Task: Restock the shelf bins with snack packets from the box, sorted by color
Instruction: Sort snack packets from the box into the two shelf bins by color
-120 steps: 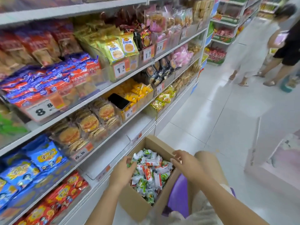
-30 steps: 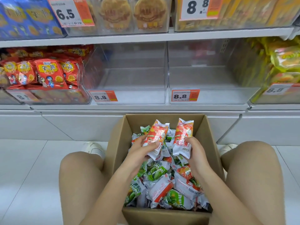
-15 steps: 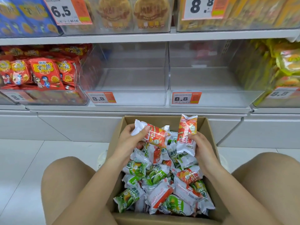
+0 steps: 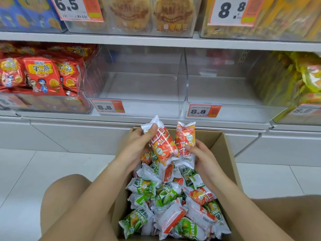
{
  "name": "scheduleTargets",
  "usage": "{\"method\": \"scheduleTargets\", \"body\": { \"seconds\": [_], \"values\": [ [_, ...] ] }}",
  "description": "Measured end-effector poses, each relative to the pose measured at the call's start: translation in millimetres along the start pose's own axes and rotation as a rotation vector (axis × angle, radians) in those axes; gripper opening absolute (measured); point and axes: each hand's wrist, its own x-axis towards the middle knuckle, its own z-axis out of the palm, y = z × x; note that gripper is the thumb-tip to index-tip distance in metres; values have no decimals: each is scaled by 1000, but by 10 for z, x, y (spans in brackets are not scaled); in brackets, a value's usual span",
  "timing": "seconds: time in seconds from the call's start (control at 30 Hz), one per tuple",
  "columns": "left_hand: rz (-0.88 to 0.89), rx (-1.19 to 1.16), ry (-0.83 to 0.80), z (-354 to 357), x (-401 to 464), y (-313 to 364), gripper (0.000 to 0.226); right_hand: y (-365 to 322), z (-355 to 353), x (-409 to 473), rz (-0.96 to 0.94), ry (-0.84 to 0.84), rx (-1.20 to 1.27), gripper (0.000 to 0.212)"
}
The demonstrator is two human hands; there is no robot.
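Observation:
A cardboard box (image 4: 229,153) stands on the floor between my knees, full of red and green snack packets (image 4: 166,197). Above its far end my left hand (image 4: 137,145) grips one red packet (image 4: 161,143), thumb on its top seam. Beside it my right hand (image 4: 199,153) holds a second red packet (image 4: 185,141) upright. The two packets touch. Straight ahead on the lowest shelf sit two clear bins with nothing in them, the left bin (image 4: 139,108) and the right bin (image 4: 234,112), each with an 8.8 price tag.
A bin of red snack bags (image 4: 43,75) sits left of the clear bins, a bin of yellow-green bags (image 4: 298,80) on the right. The shelf above (image 4: 156,40) carries more stocked bins. White tiled floor (image 4: 26,171) lies around my knees.
Both hands have lifted their red packets higher over the box's far end and brought them together. The left packet has turned more upright. The view has moved closer to the shelf.

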Motion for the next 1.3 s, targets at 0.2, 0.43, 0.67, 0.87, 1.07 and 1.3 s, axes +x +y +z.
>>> {"method": "scheduleTargets", "body": {
  "seconds": [0.2, 0.43, 0.67, 0.87, 1.07, 1.3],
  "values": [
    [43, -137, 111, -58, -44, 268, 77, -377, 220, -11, -205, 39, -681, 60],
    [19, -115, 87, -27, -84, 410, 68, -1107, 416, 187, -31, -225, -875, 32],
    [-81, -333, 93, -34, -103, 327, 74, -774, 501, 186, 81, -184, -143, 59],
    [-131, -282, 106, 150, -228, 220, 78, -457, 700, 98, -223, 184, 9, 47],
    [-67, -385, 104, 76, -232, 437, 63, -637, 641, 43, -353, 134, -320, 34],
    [3, -347, 182, 121, -185, 540, 75, -727, 854, -43, -265, -101, -365, 19]
  ]
}}
